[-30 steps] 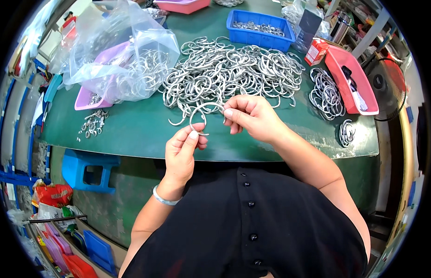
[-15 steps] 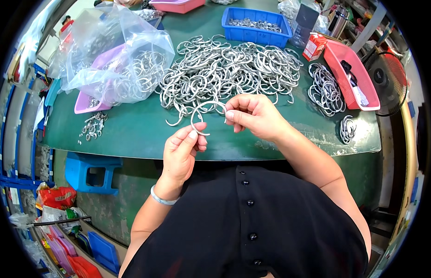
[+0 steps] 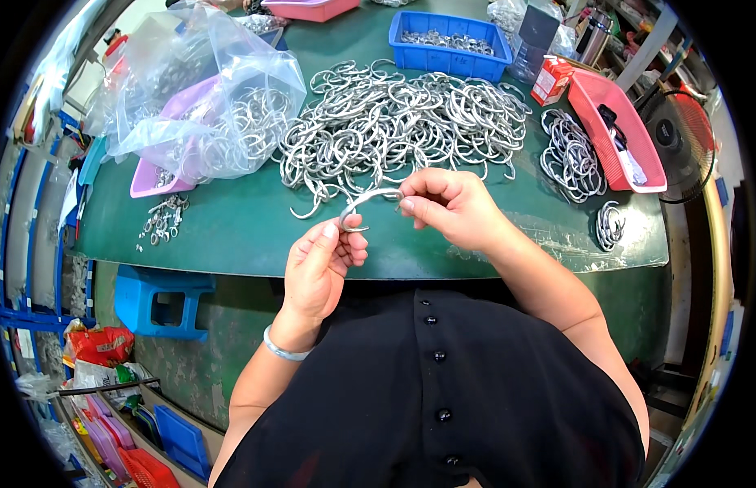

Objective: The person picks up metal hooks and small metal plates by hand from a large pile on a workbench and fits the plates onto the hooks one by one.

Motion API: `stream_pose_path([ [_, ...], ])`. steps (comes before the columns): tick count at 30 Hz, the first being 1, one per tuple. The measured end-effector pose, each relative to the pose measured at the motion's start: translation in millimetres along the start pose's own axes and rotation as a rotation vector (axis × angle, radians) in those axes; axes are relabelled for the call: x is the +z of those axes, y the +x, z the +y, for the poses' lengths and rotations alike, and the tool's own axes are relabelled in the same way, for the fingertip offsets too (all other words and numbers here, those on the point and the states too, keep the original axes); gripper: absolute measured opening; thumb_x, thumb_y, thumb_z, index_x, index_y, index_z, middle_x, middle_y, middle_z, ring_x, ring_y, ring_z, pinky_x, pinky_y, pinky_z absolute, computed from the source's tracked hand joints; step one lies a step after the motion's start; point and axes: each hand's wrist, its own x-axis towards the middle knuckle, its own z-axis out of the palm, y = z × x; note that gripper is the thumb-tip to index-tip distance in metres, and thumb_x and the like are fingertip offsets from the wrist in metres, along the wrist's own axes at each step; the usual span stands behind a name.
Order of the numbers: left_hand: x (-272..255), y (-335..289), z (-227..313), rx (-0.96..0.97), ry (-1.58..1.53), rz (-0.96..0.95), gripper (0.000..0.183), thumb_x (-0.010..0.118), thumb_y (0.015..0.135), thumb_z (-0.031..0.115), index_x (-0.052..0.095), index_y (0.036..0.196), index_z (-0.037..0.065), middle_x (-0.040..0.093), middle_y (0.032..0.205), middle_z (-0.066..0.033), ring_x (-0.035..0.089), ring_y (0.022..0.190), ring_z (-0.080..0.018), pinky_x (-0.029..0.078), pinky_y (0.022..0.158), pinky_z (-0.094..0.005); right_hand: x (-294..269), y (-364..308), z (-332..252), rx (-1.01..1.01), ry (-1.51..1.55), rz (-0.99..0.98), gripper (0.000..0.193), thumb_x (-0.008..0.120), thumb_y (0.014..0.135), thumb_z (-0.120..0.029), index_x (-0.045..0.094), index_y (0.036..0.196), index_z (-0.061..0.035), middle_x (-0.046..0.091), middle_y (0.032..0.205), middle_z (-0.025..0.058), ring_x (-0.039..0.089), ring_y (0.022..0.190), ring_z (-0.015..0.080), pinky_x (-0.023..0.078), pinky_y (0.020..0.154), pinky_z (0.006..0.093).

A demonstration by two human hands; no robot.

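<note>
Between my two hands is a silver open bangle [image 3: 367, 198], a C-shaped metal ring seen partly from the side. The thumb and fingers of my left hand [image 3: 319, 264] pinch its near left part. My right hand [image 3: 453, 205] grips its right end between thumb and bent fingers, which partly hide that end. Just beyond them lies a large heap of similar silver bangles [image 3: 410, 122]. Strung-together-looking bangles [image 3: 571, 159] form a smaller heap at the right, and a little stack of bangles [image 3: 610, 226] sits near the table's right corner.
Clear plastic bags [image 3: 256, 106] cover a purple tray [image 3: 140, 180] at left, with small metal pieces [image 3: 167, 220] nearby. A blue bin [image 3: 398, 55] of small parts stands at the back. Right are a pink basket [image 3: 650, 167], red-and-white carton [image 3: 551, 80] and fan [image 3: 679, 146].
The bangle has tilted, so its round outline now looks flatter. Both hands still hold it; the right has shifted slightly right and the left fingers slightly down.
</note>
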Motion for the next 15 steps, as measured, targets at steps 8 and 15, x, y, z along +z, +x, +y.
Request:
stream_pose_path([
  [8, -1, -2, 2, 0.02, -0.046, -0.015, 0.024, 0.053, 0.082, 0.003, 0.054, 0.106, 0.0, 0.058, 0.087, -0.0069, 0.055, 0.076, -0.0124, 0.045, 0.069, -0.0247, 1, -8, 15, -0.112, 0.055, -0.024, 0.018, 0.051, 0.08, 0.004, 0.057, 0.097, 0.002, 0.061, 0.082, 0.0047, 0.057, 0.074, 0.0082, 0.047, 0.067, 0.0216],
  [15, -1, -4, 0, 0.072, 0.012, -0.012, 0.028, 0.055, 0.079, -0.002, 0.052, 0.107, 0.0, 0.057, 0.089, -0.0065, 0.054, 0.079, -0.0116, 0.046, 0.069, -0.0234, 0, -13, 15, -0.072, 0.218, -0.073, 0.023, 0.046, 0.082, 0.006, 0.055, 0.103, 0.003, 0.059, 0.093, 0.0081, 0.058, 0.079, 0.0121, 0.047, 0.072, 0.0247],
])
